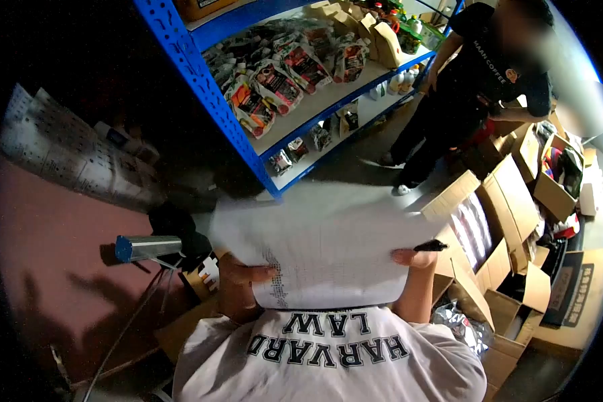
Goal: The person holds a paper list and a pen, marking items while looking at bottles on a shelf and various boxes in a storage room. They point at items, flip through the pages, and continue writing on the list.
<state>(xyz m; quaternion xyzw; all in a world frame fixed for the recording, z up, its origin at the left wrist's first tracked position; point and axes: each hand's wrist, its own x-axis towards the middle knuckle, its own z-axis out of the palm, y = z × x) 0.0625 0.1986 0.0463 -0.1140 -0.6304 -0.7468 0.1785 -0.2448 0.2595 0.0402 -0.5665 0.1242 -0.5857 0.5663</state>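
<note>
Paper sheet (pixel 335 244), head view: broad, white, thin, edges softly bowed; faint print lines, a darker printed column toward the left side. Held out in front of the wearer's pale cloth shirt (pixel 335 365), between both hands. Left hand (pixel 248 273): pinching sheet's left edge, thumb flat on the face; other fingers mostly hidden behind. Right hand (pixel 415 260): thumb pressed on right edge; slim black pen (pixel 431 246) juts out beside it. How remaining fingers sit, cannot tell.

Beyond sheet: blue perforated-metal rack (pixel 206 90), pale flat shelves, glossy plastic pouches (pixel 275 87) heaped in rows. Beyond and right of sheet: person in black (pixel 442 117), standing. Right of sheet: brown corrugated cartons (pixel 512 201), flaps splayed; crinkled silvery wrap (pixel 461 327) nearer the shirt. Left of sheet: smooth metallic bar (pixel 154 248), blue end.
</note>
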